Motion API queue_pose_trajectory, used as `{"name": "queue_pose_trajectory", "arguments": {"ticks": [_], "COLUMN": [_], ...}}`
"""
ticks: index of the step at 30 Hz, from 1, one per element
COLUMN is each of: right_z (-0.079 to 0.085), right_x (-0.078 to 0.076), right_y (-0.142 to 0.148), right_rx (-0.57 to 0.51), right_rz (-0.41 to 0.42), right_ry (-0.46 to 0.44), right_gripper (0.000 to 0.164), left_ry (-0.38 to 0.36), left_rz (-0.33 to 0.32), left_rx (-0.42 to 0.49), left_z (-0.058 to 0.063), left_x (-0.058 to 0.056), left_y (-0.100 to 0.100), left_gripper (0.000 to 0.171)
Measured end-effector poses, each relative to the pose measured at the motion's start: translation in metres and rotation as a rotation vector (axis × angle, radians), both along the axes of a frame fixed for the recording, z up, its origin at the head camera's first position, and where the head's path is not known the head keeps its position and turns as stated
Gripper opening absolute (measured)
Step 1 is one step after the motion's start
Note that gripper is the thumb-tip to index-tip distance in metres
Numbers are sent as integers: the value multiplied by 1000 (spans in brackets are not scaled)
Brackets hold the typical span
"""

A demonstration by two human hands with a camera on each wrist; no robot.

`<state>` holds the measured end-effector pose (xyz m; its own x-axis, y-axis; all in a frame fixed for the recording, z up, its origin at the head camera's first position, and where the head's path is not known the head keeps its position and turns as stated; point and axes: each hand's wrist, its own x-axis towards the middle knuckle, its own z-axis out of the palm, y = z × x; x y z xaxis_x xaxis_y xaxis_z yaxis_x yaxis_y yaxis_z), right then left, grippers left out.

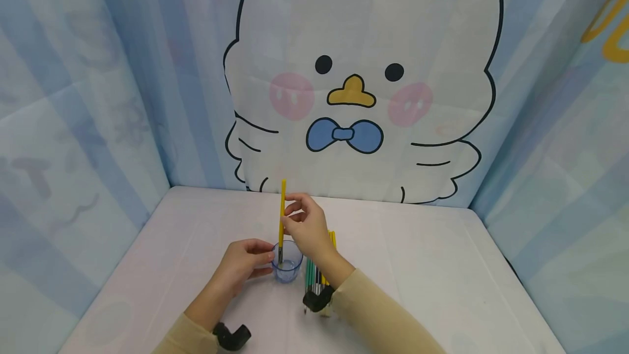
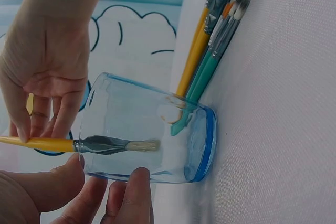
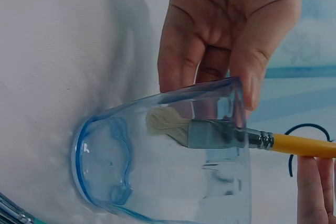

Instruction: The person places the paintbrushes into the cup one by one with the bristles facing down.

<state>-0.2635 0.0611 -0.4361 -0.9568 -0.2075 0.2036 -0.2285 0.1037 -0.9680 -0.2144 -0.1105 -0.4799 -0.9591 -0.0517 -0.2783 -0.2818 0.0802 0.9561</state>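
Note:
A clear bluish plastic cup [image 1: 287, 276] stands upright on the table. My left hand [image 1: 242, 262] holds it by its left side, thumb close to the rim and fingers along the wall. Between thumb and fingertips my right hand [image 1: 308, 229] pinches the yellow handle of a flat paintbrush [image 1: 282, 214] above the cup. The brush points down; its pale bristles [image 3: 165, 121] and metal ferrule are inside the cup, with the bristle tips above the bottom. In the left wrist view the same bristles [image 2: 144, 145] show through the cup's wall.
Several loose paintbrushes [image 2: 202, 51], with green and yellow handles, lie on the table right of the cup, partly under my right forearm. The white tabletop [image 1: 417, 266] ends at a curtain [image 1: 196, 97] printed with a cartoon bird. Fabric walls enclose both sides.

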Motion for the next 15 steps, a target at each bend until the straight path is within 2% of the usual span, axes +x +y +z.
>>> {"name": "queue_pose_trajectory", "arguments": {"ticks": [15], "right_z": [-15], "right_x": [-1], "right_y": [-3], "right_rx": [23], "right_rz": [16], "right_ry": [-27], "right_gripper": [42], "left_ry": [-9], "left_rz": [1], "left_rx": [-12], "left_z": [0], "left_x": [0], "left_y": [1], "left_gripper": [25]}}
